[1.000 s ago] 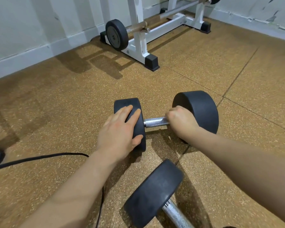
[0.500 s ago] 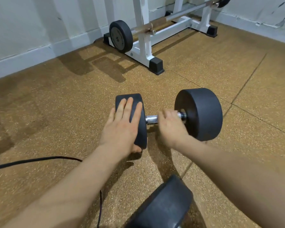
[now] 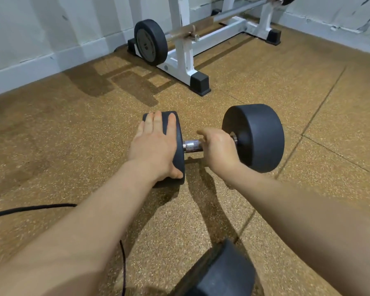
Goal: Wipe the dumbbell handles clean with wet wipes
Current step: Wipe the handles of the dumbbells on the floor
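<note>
A black dumbbell point(image 3: 256, 137) lies on the floor, with a short bare stretch of its chrome handle point(image 3: 191, 145) showing between my hands. My left hand point(image 3: 154, 146) lies flat over its left head, fingers on top and thumb at the near edge, pressing it down. My right hand point(image 3: 218, 150) is wrapped around the handle close to the right head. No wet wipe shows; whatever is in that palm is hidden. Part of a second dumbbell point(image 3: 220, 274) sits at the bottom edge.
A white barbell rack point(image 3: 186, 58) with a black weight plate point(image 3: 151, 42) stands against the far wall. A black cable point(image 3: 30, 209) runs across the speckled brown floor at the left, passing under my left forearm.
My right hand slid left along the handle, then back toward the right head. My left hand stayed on the left head. The view tilted up, so the near dumbbell sits lower.
</note>
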### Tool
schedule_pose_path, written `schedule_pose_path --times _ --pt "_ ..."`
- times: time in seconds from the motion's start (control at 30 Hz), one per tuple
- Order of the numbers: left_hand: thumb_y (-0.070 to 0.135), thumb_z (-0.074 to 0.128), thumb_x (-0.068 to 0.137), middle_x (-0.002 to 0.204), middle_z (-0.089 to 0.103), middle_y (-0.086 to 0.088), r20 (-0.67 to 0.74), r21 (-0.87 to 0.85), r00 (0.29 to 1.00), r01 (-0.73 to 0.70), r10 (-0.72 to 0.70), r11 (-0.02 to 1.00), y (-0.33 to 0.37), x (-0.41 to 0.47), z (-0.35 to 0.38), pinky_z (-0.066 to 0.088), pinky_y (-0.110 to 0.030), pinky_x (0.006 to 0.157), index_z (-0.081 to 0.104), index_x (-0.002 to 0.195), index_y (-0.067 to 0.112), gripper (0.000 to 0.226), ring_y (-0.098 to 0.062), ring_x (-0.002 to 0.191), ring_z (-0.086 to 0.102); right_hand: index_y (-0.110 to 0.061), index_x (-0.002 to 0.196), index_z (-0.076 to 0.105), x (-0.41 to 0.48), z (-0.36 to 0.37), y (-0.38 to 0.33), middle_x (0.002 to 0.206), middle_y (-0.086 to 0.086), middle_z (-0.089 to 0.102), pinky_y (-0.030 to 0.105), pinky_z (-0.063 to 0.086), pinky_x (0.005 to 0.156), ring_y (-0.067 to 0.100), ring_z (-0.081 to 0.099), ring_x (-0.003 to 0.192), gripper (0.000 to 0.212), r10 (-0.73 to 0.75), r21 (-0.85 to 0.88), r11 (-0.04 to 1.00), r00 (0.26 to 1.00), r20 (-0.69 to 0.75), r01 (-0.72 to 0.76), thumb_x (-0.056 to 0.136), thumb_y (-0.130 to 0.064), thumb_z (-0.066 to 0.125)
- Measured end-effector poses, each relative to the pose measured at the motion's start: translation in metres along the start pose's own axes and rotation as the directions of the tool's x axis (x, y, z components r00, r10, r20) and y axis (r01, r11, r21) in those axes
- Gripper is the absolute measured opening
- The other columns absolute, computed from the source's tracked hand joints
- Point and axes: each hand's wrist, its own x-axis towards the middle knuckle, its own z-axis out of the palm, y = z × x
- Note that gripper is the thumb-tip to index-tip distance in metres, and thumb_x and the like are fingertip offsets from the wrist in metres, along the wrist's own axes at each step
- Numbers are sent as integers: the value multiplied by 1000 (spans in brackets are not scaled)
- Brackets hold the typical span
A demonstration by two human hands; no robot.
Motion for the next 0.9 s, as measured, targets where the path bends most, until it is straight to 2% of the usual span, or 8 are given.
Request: schedule_pose_path --times 0.1,0.2,0.37,0.43,0.5,0.6,0.7,0.9 --pt "75 75 54 161 -7 -15 23 -31 1000 -15 16 999 -7 7 -5 4 -42 121 -13 153 15 146 -33 149 -4 -14 89 71 6 1 6 89 2 66 32 46 71 25 59 87 13 -51 -96 994 997 51 56 84 -4 65" --pt "72 78 54 162 -4 -13 67 -62 997 -34 38 998 -16 19 -11 9 -43 121 -12 153 18 145 -32 149 -1 -12 92 69 14 -15 15 79 7 65 32 38 60 28 58 76 14 -13 -359 930 982 187 81 84 -4 61" --pt "72 80 50 161 3 -11 124 -89 992 -27 38 996 -21 38 -21 16 -42 119 -9 153 18 147 -32 148 5 -15 97 66 2 -16 10 84 6 63 32 38 59 25 55 71 15 101 -348 937 983 155 -41 87 -5 58" --pt "72 81 50 161 3 -10 120 -91 992 -17 28 996 -20 39 -23 16 -42 120 -10 154 17 147 -32 148 6 -15 95 71 -11 -13 5 89 5 68 33 49 70 23 63 80 19 148 -153 981 970 192 -120 87 -2 58" --pt "71 81 51 161 0 -9 105 -80 994 -11 19 997 -16 34 -22 14 -43 120 -10 153 17 147 -32 148 5 -16 100 74 -25 -14 -3 95 0 71 32 54 86 17 66 89 20 292 218 908 914 281 -357 88 -3 64" --pt "71 77 58 161 -6 -14 64 -25 998 -23 24 999 -9 15 -15 10 -44 122 -11 153 14 141 -33 149 -1 -9 93 71 -32 -30 -7 91 8 72 34 59 76 18 67 78 12 490 610 489 775 399 -623 84 -1 70" --pt "70 63 75 161 -8 -16 84 -19 995 -44 45 999 -5 -7 -14 10 -42 122 -12 153 14 123 -33 149 -3 4 103 63 -32 -62 -17 81 14 66 18 48 47 12 60 55 13 427 720 167 707 563 -674 91 5 59" --pt "52 56 87 162 -15 -10 216 -10 975 -52 53 999 3 -48 -26 21 -42 119 -13 154 20 101 -26 150 -5 -6 95 62 -39 -125 -44 75 8 58 16 34 41 6 44 47 11 301 727 245 763 572 -642 98 -9 52"
